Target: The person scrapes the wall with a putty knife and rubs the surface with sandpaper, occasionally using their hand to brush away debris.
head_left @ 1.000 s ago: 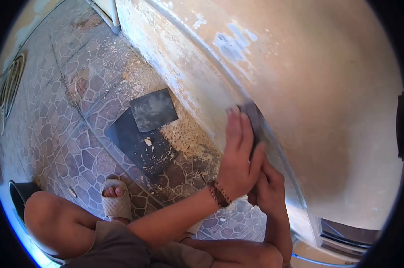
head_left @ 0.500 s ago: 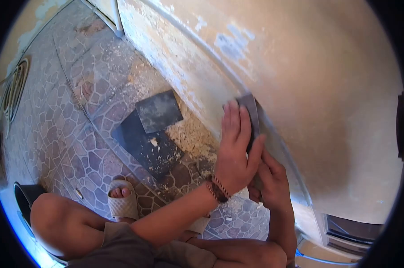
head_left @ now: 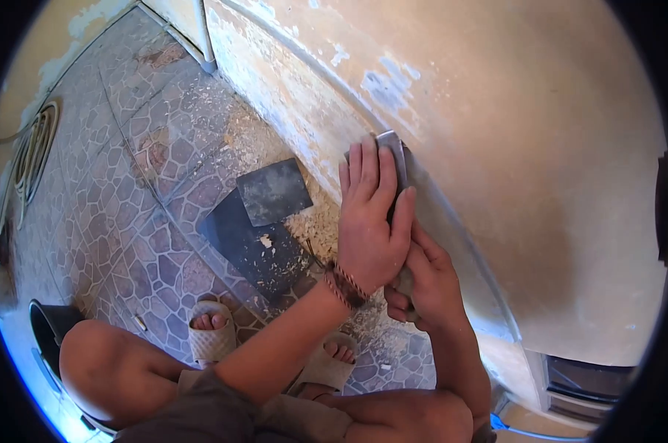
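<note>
A grey strip of sandpaper (head_left: 393, 150) lies against the low ridge of a peeling, cream-coloured wall (head_left: 511, 148). My left hand (head_left: 371, 221), with a woven band on the wrist, presses flat on it with the fingers together and pointing up. Only the strip's top end shows past the fingertips. My right hand (head_left: 425, 284) sits just below and behind the left, fingers curled around the strip's lower end. I am squatting close to the wall.
Two dark sandpaper sheets (head_left: 275, 190) (head_left: 249, 247) lie overlapped on the stone-pattern floor tiles (head_left: 127, 192), amid paint flakes and dust (head_left: 312, 221). My sandalled feet (head_left: 212, 332) are below them. A coiled hose (head_left: 35, 148) lies far left and a dark bucket (head_left: 50, 325) lower left.
Both hands have slid the sandpaper up and to the left along the wall's ridge. The view has shifted slightly.
</note>
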Demonstrator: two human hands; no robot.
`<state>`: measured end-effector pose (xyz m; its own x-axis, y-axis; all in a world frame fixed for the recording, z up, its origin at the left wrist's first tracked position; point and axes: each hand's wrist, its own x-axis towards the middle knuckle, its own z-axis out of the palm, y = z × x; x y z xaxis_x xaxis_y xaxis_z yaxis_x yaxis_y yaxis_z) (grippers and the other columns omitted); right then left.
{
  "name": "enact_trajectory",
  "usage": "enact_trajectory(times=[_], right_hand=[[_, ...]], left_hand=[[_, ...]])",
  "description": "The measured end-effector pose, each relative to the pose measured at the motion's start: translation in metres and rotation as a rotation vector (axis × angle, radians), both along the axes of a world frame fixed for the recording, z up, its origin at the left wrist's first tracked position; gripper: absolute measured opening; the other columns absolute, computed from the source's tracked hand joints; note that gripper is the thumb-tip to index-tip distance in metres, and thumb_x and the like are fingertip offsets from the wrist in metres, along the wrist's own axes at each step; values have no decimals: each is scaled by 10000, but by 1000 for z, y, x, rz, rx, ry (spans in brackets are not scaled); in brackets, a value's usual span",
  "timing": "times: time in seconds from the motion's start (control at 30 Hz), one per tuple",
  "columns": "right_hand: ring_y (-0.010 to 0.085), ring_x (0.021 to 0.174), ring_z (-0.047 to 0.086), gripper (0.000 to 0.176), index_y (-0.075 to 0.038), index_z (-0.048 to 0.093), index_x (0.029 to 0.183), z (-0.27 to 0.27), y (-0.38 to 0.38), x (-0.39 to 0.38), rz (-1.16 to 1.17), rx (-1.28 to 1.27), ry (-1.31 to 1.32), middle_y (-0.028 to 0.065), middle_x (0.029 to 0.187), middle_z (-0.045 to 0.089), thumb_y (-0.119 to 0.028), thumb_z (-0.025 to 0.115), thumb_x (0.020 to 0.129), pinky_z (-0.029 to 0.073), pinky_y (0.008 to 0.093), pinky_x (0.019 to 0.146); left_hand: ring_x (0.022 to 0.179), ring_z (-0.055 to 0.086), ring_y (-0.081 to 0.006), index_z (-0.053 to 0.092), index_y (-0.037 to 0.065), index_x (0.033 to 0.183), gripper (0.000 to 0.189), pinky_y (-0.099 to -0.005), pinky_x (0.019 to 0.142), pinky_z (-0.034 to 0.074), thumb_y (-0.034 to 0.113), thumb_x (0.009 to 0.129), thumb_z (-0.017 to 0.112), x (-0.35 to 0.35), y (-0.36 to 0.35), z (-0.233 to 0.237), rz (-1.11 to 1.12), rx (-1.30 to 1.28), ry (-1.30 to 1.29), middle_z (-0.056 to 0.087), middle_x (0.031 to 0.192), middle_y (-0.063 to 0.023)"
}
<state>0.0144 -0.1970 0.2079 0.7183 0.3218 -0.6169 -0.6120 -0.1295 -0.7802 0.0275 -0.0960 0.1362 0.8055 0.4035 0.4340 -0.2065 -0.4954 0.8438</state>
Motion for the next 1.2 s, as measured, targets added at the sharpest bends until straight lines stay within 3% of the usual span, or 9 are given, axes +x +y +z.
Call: enact_trajectory(times=[0.17, 0.4, 0.53, 0.77, 0.9, 1.0, 1.1, 1.13, 1.2], right_hand=[[92, 389, 381, 416, -193, 367, 1375, 6, -15, 1, 66, -95, -22, 21, 607, 444, -250, 410, 965, 303, 236, 330], [77, 421, 393, 473, -135, 337, 1401, 2, 14, 9, 94, -33, 11, 24, 614, 448, -288, 434, 964, 321, 234, 362], [104, 459, 452, 447, -102, 425, 1347, -25, -37, 0, 419, -463, -18, 63, 646, 498, -288, 480, 944, 364, 255, 411], [324, 965, 615, 461, -56, 506, 1262, -52, -75, -24, 695, -811, -89, 238, 1006, 634, -313, 552, 882, 449, 376, 850], [293, 906, 628, 448, -56, 525, 1238, -48, -64, -21, 682, -830, 70, 209, 942, 646, -313, 562, 873, 468, 385, 802], [293, 862, 629, 415, -44, 535, 1206, -60, -68, -15, 775, -960, 174, 192, 905, 648, -291, 557, 874, 474, 398, 785], [367, 914, 612, 399, -35, 532, 1183, -103, -128, -20, 1061, -797, -381, 218, 949, 640, -284, 534, 872, 473, 414, 812], [382, 937, 605, 398, -36, 532, 1183, -100, -122, -23, 1094, -783, -442, 226, 968, 637, -284, 530, 871, 471, 416, 822], [377, 1000, 586, 408, -55, 542, 1189, -87, -96, -25, 966, -1034, -9, 226, 1045, 620, -298, 542, 862, 463, 412, 852]], left_hand=[[1289, 262, -483, 380, -109, 1286, 492, -507, 1079, 186, 157, 892, 502, -20, -17, 2, -48, -29, 23, 335, 1353, -322], [1303, 312, -405, 452, -81, 1256, 461, -437, 1089, 201, 191, 894, 541, -1, 21, -3, 36, -7, -21, 405, 1332, -281], [1291, 368, -332, 438, -77, 1268, 446, -425, 1085, 214, 195, 921, 505, -30, 15, -51, -82, -279, 419, 424, 1328, -267], [1369, 208, -268, 256, -72, 1378, 527, -348, 1118, 136, 268, 987, 351, 80, 49, -15, 462, -705, -238, 249, 1457, -214], [1384, 55, -378, 162, -83, 1400, 539, -427, 1128, -2, 236, 984, 289, 99, 14, -8, 441, -477, -193, 114, 1474, -267], [1365, 92, -434, 207, -119, 1371, 592, -551, 1103, 30, 224, 926, 396, 32, -82, -61, 49, -235, -197, 174, 1444, -300], [1300, 345, -371, 574, -13, 1147, 359, -514, 1091, 209, 157, 831, 571, -51, -95, -88, -425, -199, -257, 442, 1323, -238], [1234, 426, -349, 611, 1, 1071, 293, -485, 1051, 283, 147, 817, 594, -57, -89, -104, -277, -196, -199, 508, 1254, -209], [1102, 536, -328, 636, 12, 992, 229, -439, 952, 397, 115, 788, 627, -54, -55, -135, -22, -197, -132, 597, 1125, -161]])
